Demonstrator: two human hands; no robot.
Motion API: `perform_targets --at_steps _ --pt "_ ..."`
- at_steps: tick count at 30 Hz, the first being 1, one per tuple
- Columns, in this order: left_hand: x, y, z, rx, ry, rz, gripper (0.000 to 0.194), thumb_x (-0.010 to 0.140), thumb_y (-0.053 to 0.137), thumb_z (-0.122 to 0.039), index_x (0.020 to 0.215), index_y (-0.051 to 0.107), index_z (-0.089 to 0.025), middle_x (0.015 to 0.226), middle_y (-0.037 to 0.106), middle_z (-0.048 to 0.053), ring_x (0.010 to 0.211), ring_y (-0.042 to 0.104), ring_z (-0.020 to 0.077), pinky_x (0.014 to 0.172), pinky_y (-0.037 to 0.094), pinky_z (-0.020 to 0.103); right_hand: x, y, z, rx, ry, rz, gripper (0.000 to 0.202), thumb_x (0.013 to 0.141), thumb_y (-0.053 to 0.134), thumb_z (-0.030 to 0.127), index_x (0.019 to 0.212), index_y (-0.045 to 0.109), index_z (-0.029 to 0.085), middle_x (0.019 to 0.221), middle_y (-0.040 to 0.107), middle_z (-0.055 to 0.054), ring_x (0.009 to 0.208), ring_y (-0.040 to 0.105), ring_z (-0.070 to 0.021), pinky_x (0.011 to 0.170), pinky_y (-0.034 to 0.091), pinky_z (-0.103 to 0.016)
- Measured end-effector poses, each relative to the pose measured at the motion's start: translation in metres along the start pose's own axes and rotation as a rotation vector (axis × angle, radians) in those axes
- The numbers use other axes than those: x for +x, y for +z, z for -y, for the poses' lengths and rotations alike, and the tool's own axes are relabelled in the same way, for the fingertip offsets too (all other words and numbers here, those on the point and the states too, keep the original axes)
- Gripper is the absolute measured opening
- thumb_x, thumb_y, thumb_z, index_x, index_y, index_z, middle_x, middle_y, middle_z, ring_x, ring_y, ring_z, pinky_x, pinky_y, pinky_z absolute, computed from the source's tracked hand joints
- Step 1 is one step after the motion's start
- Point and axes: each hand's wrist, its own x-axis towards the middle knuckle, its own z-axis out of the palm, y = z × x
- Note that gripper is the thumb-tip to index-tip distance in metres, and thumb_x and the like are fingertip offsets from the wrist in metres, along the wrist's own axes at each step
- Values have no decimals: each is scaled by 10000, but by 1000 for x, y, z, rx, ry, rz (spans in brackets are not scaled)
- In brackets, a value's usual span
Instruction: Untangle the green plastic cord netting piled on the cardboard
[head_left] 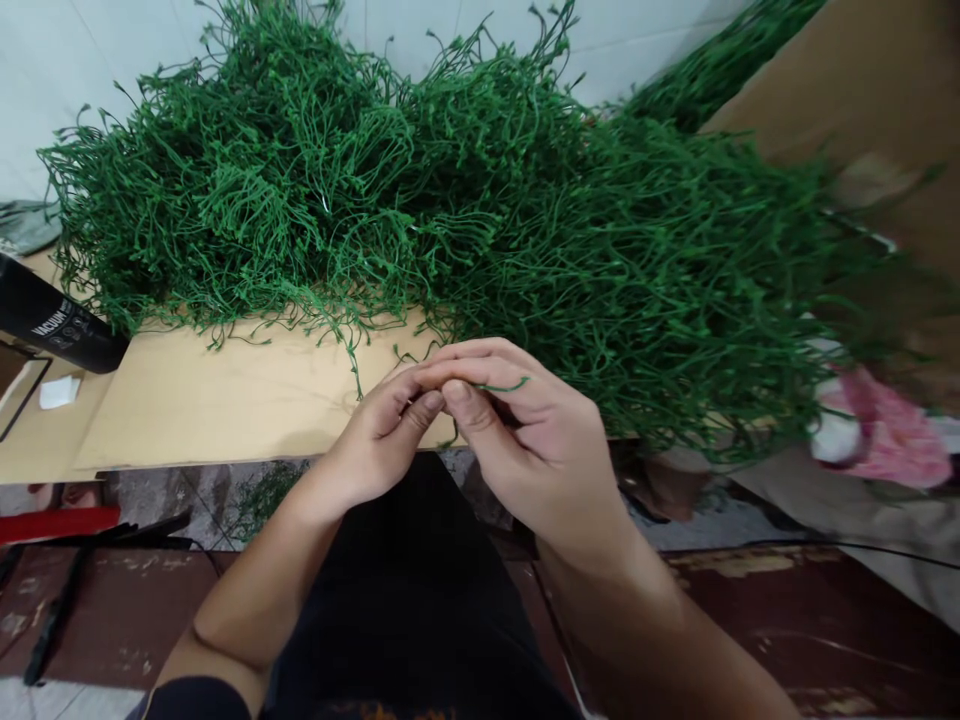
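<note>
Fingers [429, 402] bunched tight here, both sets meeting over the front edge of the cardboard [210, 395]! Sweeping from the left, there's a black bottle [64, 320] leaning at the pile's end, then that bare cardboard, and then the left hand [382, 430], thumb drawn close against the forefinger; whether anything is trapped under it, I can't tell, the grip hides it. Right at the meeting point, a green stem [504, 386] pokes out across the right fingers, slim and gently curved, its other end lost among the fingertips. The right hand [536, 440] has its thumb pressed to its curled fingers, no real gap showing, and the stem looks caught between them. This is surely a featherweight, probably plastic, springy rather than stiff, easy to bend and apt to roll in a loose pinch. The little tip looks the delicate part, so the bare shank is the place to take it, thumb and forefinger, lightly. Behind and away to the right sprawls the green pile [637, 260], strands so interlaced they'd likely snag on one another; a single stem wants gripping low and drawing out along its length.
</note>
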Motion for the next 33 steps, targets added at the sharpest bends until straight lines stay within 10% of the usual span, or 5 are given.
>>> perform_targets --at_steps 9,19,25,33 --pt "2 8 -12 -242 -130 -14 329 818 494 -486 881 456 -166 708 524 -31 445 461 25 419 337 174 -4 -4 2 499 303 -56 290 885 460 376 933 671 183 482 365 41 421 331 -49 387 327 -204" --pt "0 15 -11 -35 -67 45 378 838 402 -543 781 462 -174 698 459 -10 644 440 80 604 390 212 8 -7 3 773 237 20 438 864 431 494 604 518 153 589 511 -6 382 340 -37 317 263 -192" --pt "-5 8 -18 142 -12 256 384 879 346 -490 663 364 -173 613 323 -36 564 310 67 537 294 212 14 -19 -4 624 131 -3 470 856 496 420 502 333 159 459 276 41 424 298 -46 405 226 -218" --pt "-17 5 -27 190 161 268 360 901 299 -423 635 373 -192 550 360 -23 500 336 81 508 333 232 37 -23 -12 356 95 -37 429 861 486 408 516 369 181 496 331 32 454 310 -56 437 242 -240"
